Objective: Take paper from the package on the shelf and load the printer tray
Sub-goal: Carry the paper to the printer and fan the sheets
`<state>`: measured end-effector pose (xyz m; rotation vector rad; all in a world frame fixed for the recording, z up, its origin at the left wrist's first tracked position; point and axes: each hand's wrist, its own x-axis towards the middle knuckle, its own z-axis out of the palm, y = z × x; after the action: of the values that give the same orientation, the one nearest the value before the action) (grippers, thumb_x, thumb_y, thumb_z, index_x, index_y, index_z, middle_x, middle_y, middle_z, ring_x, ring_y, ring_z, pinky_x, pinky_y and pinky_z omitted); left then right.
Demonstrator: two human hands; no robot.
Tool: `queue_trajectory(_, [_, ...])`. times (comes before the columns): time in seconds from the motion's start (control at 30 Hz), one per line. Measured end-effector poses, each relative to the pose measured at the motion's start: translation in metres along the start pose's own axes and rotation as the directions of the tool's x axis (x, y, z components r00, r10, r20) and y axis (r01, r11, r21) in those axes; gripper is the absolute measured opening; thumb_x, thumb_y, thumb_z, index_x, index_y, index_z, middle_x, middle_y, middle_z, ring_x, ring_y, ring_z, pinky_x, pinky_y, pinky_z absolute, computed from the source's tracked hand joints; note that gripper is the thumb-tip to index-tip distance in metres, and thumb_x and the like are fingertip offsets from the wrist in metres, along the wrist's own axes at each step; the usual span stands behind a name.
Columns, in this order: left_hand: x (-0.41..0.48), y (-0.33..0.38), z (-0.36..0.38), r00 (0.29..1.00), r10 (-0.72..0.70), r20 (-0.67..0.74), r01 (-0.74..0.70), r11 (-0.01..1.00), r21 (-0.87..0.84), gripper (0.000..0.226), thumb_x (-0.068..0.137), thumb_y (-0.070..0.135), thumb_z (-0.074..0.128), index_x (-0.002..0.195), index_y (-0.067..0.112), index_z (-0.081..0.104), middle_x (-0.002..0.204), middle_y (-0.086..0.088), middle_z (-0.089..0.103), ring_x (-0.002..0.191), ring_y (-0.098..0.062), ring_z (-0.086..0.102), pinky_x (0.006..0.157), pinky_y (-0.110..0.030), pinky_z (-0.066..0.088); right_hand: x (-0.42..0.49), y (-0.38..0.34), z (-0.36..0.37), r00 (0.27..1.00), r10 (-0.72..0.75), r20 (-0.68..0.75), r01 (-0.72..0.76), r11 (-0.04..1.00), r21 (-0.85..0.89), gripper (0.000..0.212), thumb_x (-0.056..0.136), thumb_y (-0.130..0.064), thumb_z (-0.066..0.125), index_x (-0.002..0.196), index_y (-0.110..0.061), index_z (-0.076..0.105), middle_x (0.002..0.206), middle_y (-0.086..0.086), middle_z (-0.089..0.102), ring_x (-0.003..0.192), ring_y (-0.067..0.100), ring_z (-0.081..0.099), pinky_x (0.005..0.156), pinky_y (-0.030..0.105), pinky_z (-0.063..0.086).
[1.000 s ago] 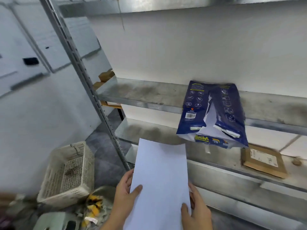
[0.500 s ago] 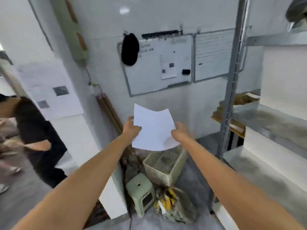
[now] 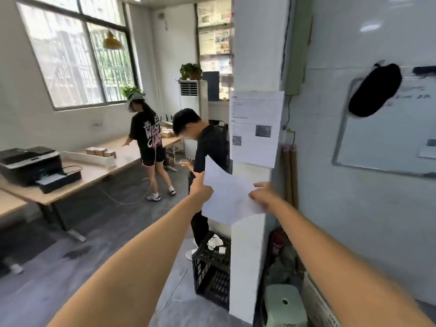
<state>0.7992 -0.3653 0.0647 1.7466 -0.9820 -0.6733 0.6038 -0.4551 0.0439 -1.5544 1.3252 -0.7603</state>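
Observation:
A white sheaf of paper (image 3: 227,197) hangs in front of me at arm's length, held at both side edges. My left hand (image 3: 201,190) grips its left edge and my right hand (image 3: 262,195) grips its right edge. The black printer (image 3: 28,165) sits far off on the left, on a light wooden table (image 3: 92,174), with its paper tray (image 3: 60,181) pulled out toward the room. The shelf and the paper package are out of view.
A person in black (image 3: 207,147) stands just behind the paper beside a white pillar (image 3: 257,55). Another person (image 3: 147,138) stands by the table. A black crate (image 3: 212,267), a white board (image 3: 247,267), a green stool (image 3: 285,305) and a whiteboard (image 3: 389,128) lie to the right.
My view has swung left, away from the shelf and past the whiteboard wall, into the room with the printer. Both hands still carry the paper, now stretched further out.

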Motion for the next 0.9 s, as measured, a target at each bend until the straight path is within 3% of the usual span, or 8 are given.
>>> queue_trajectory(0.17, [0.007, -0.037, -0.068, 0.969, -0.151, -0.194, 0.132, 0.985, -0.109, 0.061, 0.092, -0.010, 0.047, 0.144, 0.023, 0.048, 0.127, -0.002, 0.060, 0.110, -0.029, 0.059, 0.085, -0.039, 0.052, 0.037, -0.016, 0.086, 0.977, -0.090, 0.193, 0.109, 0.990, -0.089, 0.031, 0.073, -0.002, 0.061, 0.096, -0.017, 0.073, 0.110, 0.013, 0.071, 0.107, 0.034, 0.066, 0.091, 0.043, 0.055])
queue_trajectory(0.27, [-0.002, -0.055, -0.098, 0.923, -0.233, -0.307, 0.184, 0.966, -0.180, 0.058, 0.095, -0.010, 0.049, 0.144, 0.021, 0.047, 0.128, -0.004, 0.059, 0.114, -0.029, 0.059, 0.088, -0.042, 0.052, 0.047, -0.036, 0.128, 0.946, -0.139, 0.293, 0.176, 0.979, -0.102, 0.031, 0.076, -0.001, 0.062, 0.104, -0.006, 0.075, 0.114, 0.018, 0.071, 0.106, 0.037, 0.067, 0.087, 0.042, 0.056])
queue_trajectory(0.37, [-0.015, -0.072, -0.115, 0.866, -0.282, -0.412, 0.197, 0.951, -0.238, 0.054, 0.093, -0.015, 0.046, 0.133, 0.020, 0.055, 0.116, -0.001, 0.061, 0.103, -0.025, 0.057, 0.086, -0.038, 0.050, 0.045, -0.056, 0.160, 0.897, -0.185, 0.402, 0.234, 0.969, -0.076, 0.019, 0.082, 0.004, 0.060, 0.090, -0.008, 0.071, 0.109, 0.019, 0.072, 0.101, 0.037, 0.069, 0.090, 0.045, 0.059])
queue_trajectory(0.53, [-0.048, -0.083, -0.132, 0.761, -0.353, -0.544, 0.246, 0.934, -0.261, 0.048, 0.091, -0.013, 0.050, 0.124, 0.021, 0.056, 0.110, -0.001, 0.059, 0.103, -0.026, 0.056, 0.086, -0.035, 0.047, 0.039, -0.068, 0.199, 0.800, -0.255, 0.544, 0.344, 0.937, -0.066, 0.029, 0.082, 0.007, 0.060, 0.107, 0.007, 0.073, 0.106, 0.024, 0.074, 0.090, 0.035, 0.070, 0.071, 0.030, 0.049])
queue_trajectory(0.63, [-0.057, -0.086, -0.140, 0.706, -0.379, -0.598, 0.256, 0.924, -0.284, 0.050, 0.090, -0.013, 0.052, 0.132, 0.012, 0.057, 0.115, -0.005, 0.063, 0.101, -0.024, 0.057, 0.087, -0.032, 0.047, 0.035, -0.074, 0.215, 0.769, -0.285, 0.572, 0.390, 0.918, -0.067, 0.023, 0.078, 0.001, 0.062, 0.096, 0.005, 0.075, 0.101, 0.025, 0.075, 0.095, 0.041, 0.071, 0.081, 0.042, 0.057])
queue_trajectory(0.7, [-0.070, -0.084, -0.145, 0.636, -0.400, -0.660, 0.251, 0.916, -0.314, 0.048, 0.088, -0.012, 0.052, 0.129, 0.011, 0.060, 0.123, -0.010, 0.066, 0.102, -0.026, 0.059, 0.091, -0.036, 0.051, 0.025, -0.083, 0.222, 0.718, -0.311, 0.623, 0.446, 0.893, -0.067, 0.023, 0.078, -0.001, 0.060, 0.093, 0.001, 0.077, 0.092, 0.019, 0.075, 0.093, 0.037, 0.069, 0.079, 0.037, 0.055])
queue_trajectory(0.83, [-0.079, -0.088, -0.168, 0.570, -0.424, -0.704, 0.238, 0.905, -0.352, 0.043, 0.085, -0.014, 0.050, 0.117, 0.013, 0.062, 0.113, -0.010, 0.066, 0.104, -0.029, 0.062, 0.096, -0.044, 0.053, 0.006, -0.100, 0.240, 0.680, -0.299, 0.670, 0.392, 0.920, 0.012, 0.031, 0.087, 0.000, 0.058, 0.114, -0.004, 0.073, 0.116, 0.014, 0.071, 0.113, 0.033, 0.063, 0.088, 0.029, 0.045])
queue_trajectory(0.9, [-0.080, -0.091, -0.186, 0.539, -0.435, -0.721, 0.212, 0.899, -0.384, 0.051, 0.083, -0.015, 0.050, 0.123, 0.016, 0.059, 0.114, -0.008, 0.065, 0.107, -0.030, 0.062, 0.094, -0.044, 0.053, 0.003, -0.116, 0.254, 0.664, -0.296, 0.687, 0.352, 0.934, 0.062, 0.025, 0.089, 0.002, 0.056, 0.101, -0.009, 0.074, 0.114, 0.013, 0.070, 0.106, 0.030, 0.062, 0.094, 0.033, 0.051])
